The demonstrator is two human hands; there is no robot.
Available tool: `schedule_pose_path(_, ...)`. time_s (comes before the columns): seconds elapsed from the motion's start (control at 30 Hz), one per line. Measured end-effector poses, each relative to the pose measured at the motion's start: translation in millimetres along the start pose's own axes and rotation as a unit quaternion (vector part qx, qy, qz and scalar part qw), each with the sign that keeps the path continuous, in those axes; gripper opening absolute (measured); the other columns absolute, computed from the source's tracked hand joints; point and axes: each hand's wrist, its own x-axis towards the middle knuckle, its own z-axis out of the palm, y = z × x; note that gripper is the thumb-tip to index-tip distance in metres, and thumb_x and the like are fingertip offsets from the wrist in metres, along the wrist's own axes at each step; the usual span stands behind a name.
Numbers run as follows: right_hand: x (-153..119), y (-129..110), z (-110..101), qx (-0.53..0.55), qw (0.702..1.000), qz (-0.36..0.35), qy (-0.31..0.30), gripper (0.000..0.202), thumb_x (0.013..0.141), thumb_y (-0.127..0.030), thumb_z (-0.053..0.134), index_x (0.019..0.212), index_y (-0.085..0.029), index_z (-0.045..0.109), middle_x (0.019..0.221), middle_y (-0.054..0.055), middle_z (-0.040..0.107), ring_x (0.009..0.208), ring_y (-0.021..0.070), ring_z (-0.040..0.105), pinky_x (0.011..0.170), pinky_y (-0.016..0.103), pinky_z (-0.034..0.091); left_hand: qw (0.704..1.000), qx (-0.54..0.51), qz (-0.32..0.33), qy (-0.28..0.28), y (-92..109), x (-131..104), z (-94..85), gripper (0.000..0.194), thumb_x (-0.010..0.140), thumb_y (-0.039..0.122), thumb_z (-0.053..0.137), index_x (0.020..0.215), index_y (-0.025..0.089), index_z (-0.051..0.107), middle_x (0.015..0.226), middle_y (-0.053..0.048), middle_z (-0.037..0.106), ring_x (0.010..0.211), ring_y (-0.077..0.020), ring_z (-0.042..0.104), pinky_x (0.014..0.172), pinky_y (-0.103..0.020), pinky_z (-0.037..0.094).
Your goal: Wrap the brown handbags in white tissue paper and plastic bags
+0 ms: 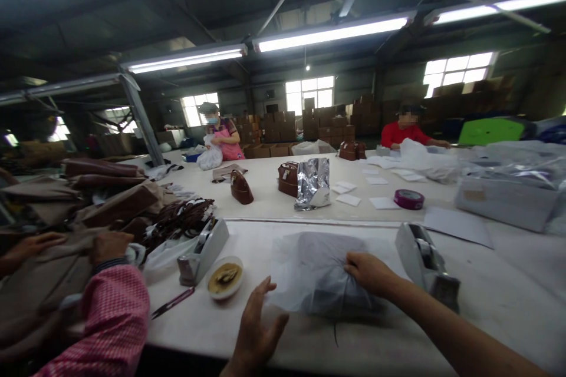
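Note:
A dark item inside a translucent white bag (327,274) lies on the white table, below the seam in its top. My right hand (369,272) pinches gathered plastic at the bag's right side. To the left of the bag, my left hand (259,321) is raised with fingers and thumb apart, holding nothing. A round dish (225,278) with brownish contents stands left of the bag, beside a tape dispenser (203,253). A second tape dispenser (427,262) is right of the bag.
At left, a co-worker's hands (110,245) handle brown material near dark straps (181,221). A small cutter (172,303) lies nearby. Farther back are brown bags (241,187), a silver pouch (313,184), purple tape (408,199), a white box (506,202) and two people.

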Motion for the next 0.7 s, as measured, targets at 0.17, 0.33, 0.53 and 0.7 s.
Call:
schedule_pose_path(0.17, -1.8, -1.1, -1.4, 0.003, 1.0, 0.002, 0.004, 0.015, 0.091, -0.026, 0.054, 0.083, -0.018, 0.064, 0.086, 0.007, 0.072, 0.082, 0.0201, 0.063, 0.069, 0.029, 0.034, 0.993, 0.005, -0.114, 0.009, 1.3, 29.8, 16.2, 0.041, 0.098, 0.048, 0.041, 0.072, 0.023, 0.06, 0.065, -0.001, 0.067, 0.061, -0.0161, 0.064, 0.061, -0.027, 0.052)
schedule_pose_path(0.33, -2.1, -2.5, -2.9, 0.006, 1.0, 0.004, 0.005, 0.016, 0.092, -0.027, 0.054, 0.084, -0.019, 0.065, 0.087, 0.006, 0.072, 0.082, 0.0189, 0.063, 0.07, 0.029, 0.034, 0.986, 0.086, -0.14, 0.009, -10.6, 40.5, 34.8, 0.039, 0.095, 0.042, 0.043, 0.064, 0.022, 0.054, 0.057, 0.0, 0.061, 0.055, -0.0155, 0.056, 0.057, -0.027, 0.043)
schedule_pose_path(0.53, -0.6, -2.5, -2.7, 0.012, 1.0, 0.017, 0.004, 0.015, 0.091, -0.028, 0.056, 0.085, -0.019, 0.067, 0.09, 0.008, 0.073, 0.085, 0.0198, 0.064, 0.07, 0.029, 0.033, 0.97, 0.184, -0.143, 0.067, -7.3, 53.8, 27.0, 0.028, 0.094, 0.031, 0.043, 0.091, 0.016, 0.067, 0.083, -0.012, 0.072, 0.076, -0.0252, 0.067, 0.069, -0.037, 0.052)
schedule_pose_path(0.7, -0.7, -4.3, -3.4, 0.015, 1.0, 0.025, 0.003, 0.015, 0.09, -0.028, 0.057, 0.087, -0.019, 0.067, 0.091, 0.009, 0.074, 0.085, 0.0205, 0.064, 0.07, 0.03, 0.034, 0.948, 0.209, 0.162, 0.177, 60.4, 53.1, 24.6, 0.032, 0.09, 0.016, 0.056, 0.121, 0.014, 0.062, 0.11, -0.015, 0.069, 0.114, -0.028, 0.062, 0.098, -0.046, 0.052)
